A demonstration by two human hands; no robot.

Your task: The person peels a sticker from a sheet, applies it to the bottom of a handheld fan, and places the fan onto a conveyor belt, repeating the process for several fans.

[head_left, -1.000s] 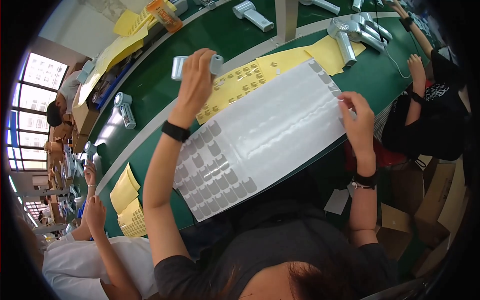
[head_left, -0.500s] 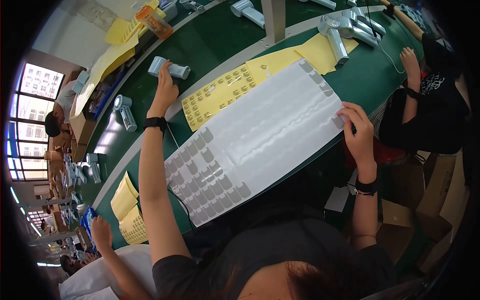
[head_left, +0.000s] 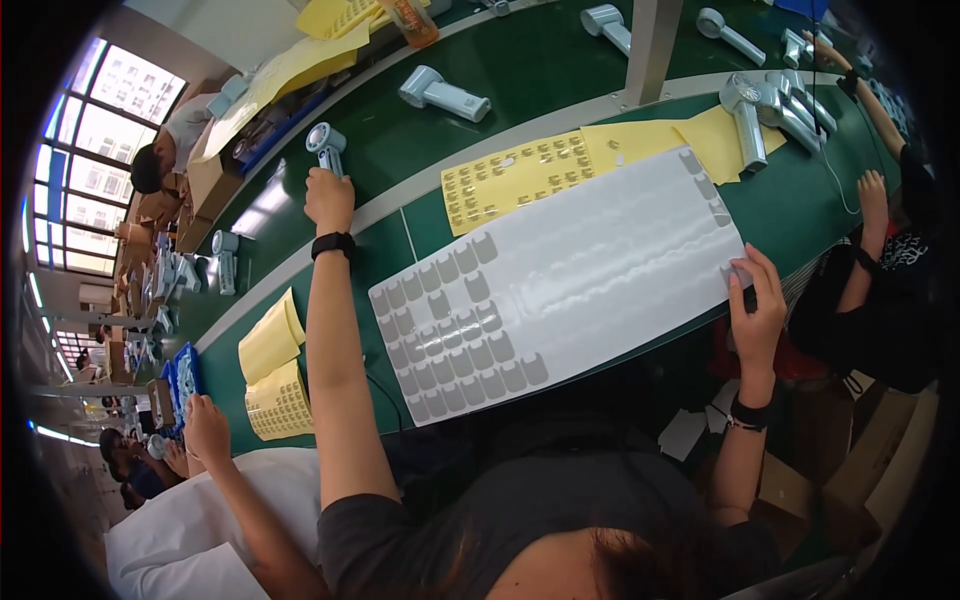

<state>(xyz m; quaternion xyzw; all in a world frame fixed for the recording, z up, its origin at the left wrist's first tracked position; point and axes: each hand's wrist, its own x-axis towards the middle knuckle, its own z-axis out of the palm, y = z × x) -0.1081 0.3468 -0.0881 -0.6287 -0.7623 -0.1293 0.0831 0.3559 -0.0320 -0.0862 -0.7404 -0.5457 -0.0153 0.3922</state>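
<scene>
My left hand (head_left: 330, 203) is stretched far to the left, its fingers wrapped round the handle of a pale silver handheld fan (head_left: 325, 140) on the green belt. At the right end of a large white sticker sheet (head_left: 620, 250), my right hand (head_left: 757, 305) pinches a small grey sticker (head_left: 729, 273) between thumb and fingers. Whether that sticker still touches the sheet I cannot tell. Rows of grey stickers (head_left: 440, 340) cover the sheet's left part, with several more along its upper right edge. Another handheld fan (head_left: 445, 95) lies on the belt beyond the sheet.
Yellow label sheets (head_left: 520, 180) lie behind the white sheet. Several silver fans (head_left: 745, 120) are grouped at the right, near a cable and a metal post (head_left: 655, 50). A co-worker's hand (head_left: 207, 430) is at left beside a folded yellow sheet (head_left: 272, 335); another person sits right.
My left hand has let go of one fan and moved left to grasp another. My right hand keeps its pinch at the sheet's right end. The whole view has shifted.
</scene>
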